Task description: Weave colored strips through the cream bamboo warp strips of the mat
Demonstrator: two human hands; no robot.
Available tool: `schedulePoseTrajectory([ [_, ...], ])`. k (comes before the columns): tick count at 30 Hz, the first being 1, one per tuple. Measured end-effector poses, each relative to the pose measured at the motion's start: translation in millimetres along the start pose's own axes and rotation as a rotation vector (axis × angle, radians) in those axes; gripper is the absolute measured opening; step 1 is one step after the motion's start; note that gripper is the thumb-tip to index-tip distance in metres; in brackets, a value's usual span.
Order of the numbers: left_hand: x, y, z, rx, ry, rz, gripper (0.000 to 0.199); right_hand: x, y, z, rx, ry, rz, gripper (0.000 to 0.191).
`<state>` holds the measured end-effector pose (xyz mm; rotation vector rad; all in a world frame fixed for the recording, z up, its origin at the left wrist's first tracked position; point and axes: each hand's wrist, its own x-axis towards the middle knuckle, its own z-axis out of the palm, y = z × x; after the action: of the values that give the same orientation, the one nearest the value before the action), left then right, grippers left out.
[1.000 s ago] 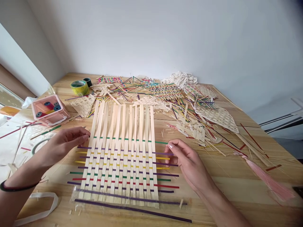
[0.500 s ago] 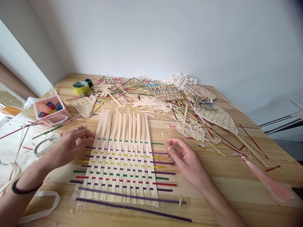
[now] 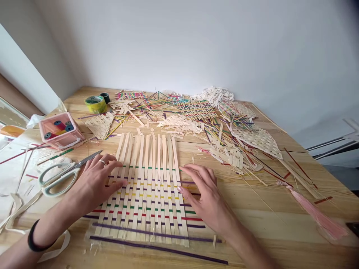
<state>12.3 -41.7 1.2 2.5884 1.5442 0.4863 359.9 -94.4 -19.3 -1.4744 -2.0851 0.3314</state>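
A woven mat (image 3: 146,194) of pale upright strips, crossed by purple, yellow, green and red strips, lies flat in front of me. Across its upper part runs a green strip (image 3: 151,168). My left hand (image 3: 98,175) rests over the mat's left edge, fingers apart, fingertips on or just above the weave. On the right edge my right hand (image 3: 200,190) spreads its thumb and fingers, the fingertips by the ends of the green and purple strips. Clear tape (image 3: 196,243) crosses the mat's near end over a purple strip, and another purple strip (image 3: 157,248) lies nearer to me.
Scissors (image 3: 60,177) lie beside my left forearm. Behind them stand a pink box (image 3: 63,130) of thread spools and a yellow tape roll (image 3: 95,104). Loose strips and woven pieces (image 3: 196,110) cover the back; a leaf-shaped fan (image 3: 256,140) and pink tassel (image 3: 316,211) lie right.
Both hands have moved inward onto the mat's side edges. My right hand has let go of the green strip's end, and my left fingers have spread. More of the scissors now shows.
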Motion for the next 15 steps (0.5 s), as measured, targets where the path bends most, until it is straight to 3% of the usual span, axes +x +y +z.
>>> schedulePoseTrajectory([
  [9, 0, 4, 3.9, 0.099, -0.042, -0.068, 0.044, 6, 1, 3, -0.040, -0.133, 0.019, 0.047],
  [15, -3, -3, 8.9, 0.083, -0.062, -0.071, 0.049, 26, -12, -10, -0.102, -0.269, 0.076, 0.049],
])
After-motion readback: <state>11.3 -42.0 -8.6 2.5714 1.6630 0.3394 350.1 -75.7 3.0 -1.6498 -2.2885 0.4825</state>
